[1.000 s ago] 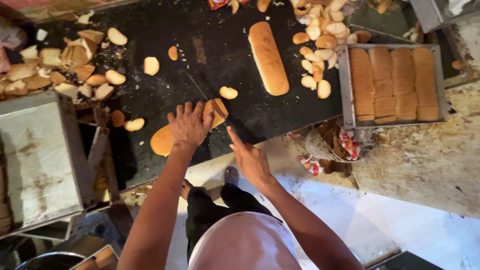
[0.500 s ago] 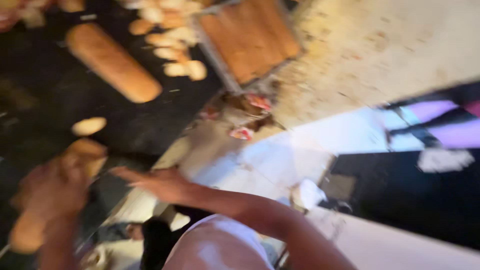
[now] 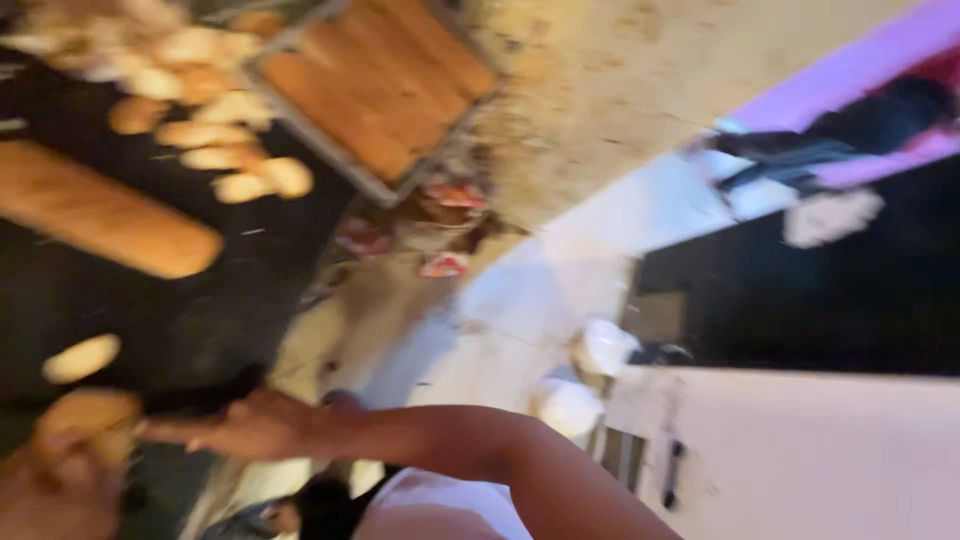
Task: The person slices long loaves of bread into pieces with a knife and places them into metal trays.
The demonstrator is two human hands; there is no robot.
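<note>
The picture is heavily blurred. My left hand (image 3: 50, 495) sits at the bottom left corner, pressed against a round brown bread loaf (image 3: 85, 412) on the black table (image 3: 190, 310). Reaching in from the right, my right hand (image 3: 250, 425) has its fingers pointing at that loaf. A dark shape (image 3: 200, 395) lies just above its fingers; whether the hand grips it is unclear. A cut slice (image 3: 80, 358) lies just above the loaf.
A long loaf (image 3: 100, 215) and a heap of bread slices (image 3: 200, 110) lie further up the table. A metal tray (image 3: 330, 165) holds several long loaves. Red wrappers (image 3: 445, 265), white bags (image 3: 605, 345) and another person (image 3: 850, 130) are to the right.
The view has swung to the right and blurred. Table and bread slid to the left edge, and the floor and another person came into view. Both hands stay at the round loaf.
</note>
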